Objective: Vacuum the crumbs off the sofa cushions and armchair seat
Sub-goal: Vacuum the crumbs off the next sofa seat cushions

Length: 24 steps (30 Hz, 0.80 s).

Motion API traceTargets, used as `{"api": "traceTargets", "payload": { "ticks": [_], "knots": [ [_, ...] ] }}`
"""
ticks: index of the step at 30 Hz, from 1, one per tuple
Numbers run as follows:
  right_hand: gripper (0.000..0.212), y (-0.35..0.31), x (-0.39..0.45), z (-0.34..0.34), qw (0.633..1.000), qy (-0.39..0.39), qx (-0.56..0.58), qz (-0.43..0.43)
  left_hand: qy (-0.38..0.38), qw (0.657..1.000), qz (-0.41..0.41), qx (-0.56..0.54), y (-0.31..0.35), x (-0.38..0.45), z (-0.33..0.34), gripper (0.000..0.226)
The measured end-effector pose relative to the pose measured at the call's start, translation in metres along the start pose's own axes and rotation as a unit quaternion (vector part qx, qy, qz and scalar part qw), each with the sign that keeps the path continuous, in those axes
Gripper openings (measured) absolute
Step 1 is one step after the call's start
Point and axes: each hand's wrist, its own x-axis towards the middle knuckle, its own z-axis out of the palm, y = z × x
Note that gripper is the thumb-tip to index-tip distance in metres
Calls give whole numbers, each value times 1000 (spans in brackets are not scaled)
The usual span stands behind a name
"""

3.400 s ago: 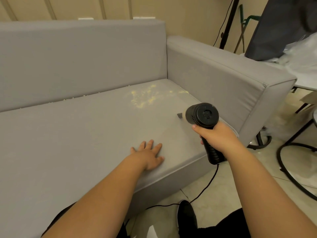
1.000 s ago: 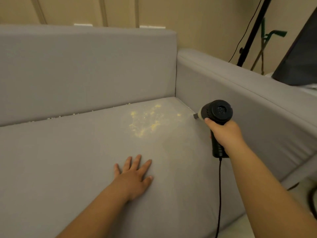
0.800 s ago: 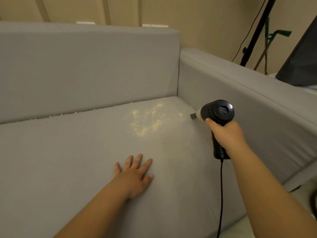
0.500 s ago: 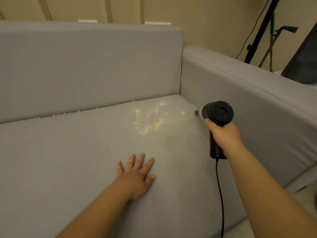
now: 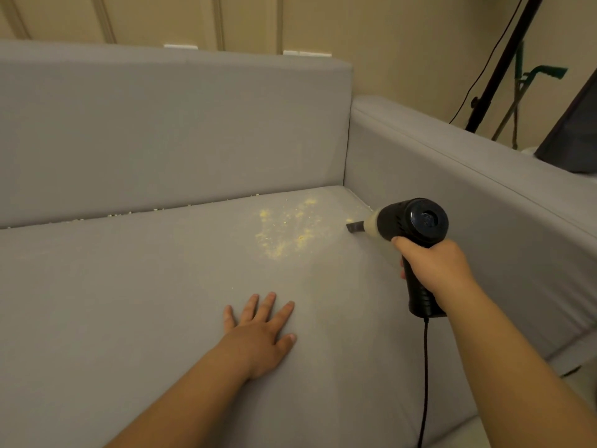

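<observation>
The left hand (image 5: 258,334) lies flat on the grey seat cushion (image 5: 129,302) of the sofa, palm down, with its fingers straight and a little spread. Beyond it, near the back corner of the seat, yellow crumbs (image 5: 287,231) are scattered, and small white bits lie along the seam under the backrest (image 5: 161,130). To the right, the right hand (image 5: 433,263) grips the handle of a black handheld vacuum (image 5: 410,223). Its nozzle points left, close to the crumbs, beside the armrest (image 5: 468,176). A black cord (image 5: 424,367) hangs down from the handle.
</observation>
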Motion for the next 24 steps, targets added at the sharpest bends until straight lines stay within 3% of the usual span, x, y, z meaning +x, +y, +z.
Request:
{"api": "traceTargets", "payload": {
  "ticks": [7, 12, 21, 24],
  "knots": [
    [22, 5, 6, 3, 999, 25, 21, -9, 3, 1000, -4, 6, 2, -1, 2, 65],
    [31, 13, 11, 26, 997, -1, 71, 21, 7, 1000, -5, 8, 2, -1, 3, 65],
    [26, 19, 20, 30, 999, 24, 41, 2, 8, 1000, 0, 2, 1, -1, 2, 65],
    [33, 20, 34, 39, 999, 20, 41, -2, 11, 1000, -1, 2, 1, 0, 4, 64]
  ]
}}
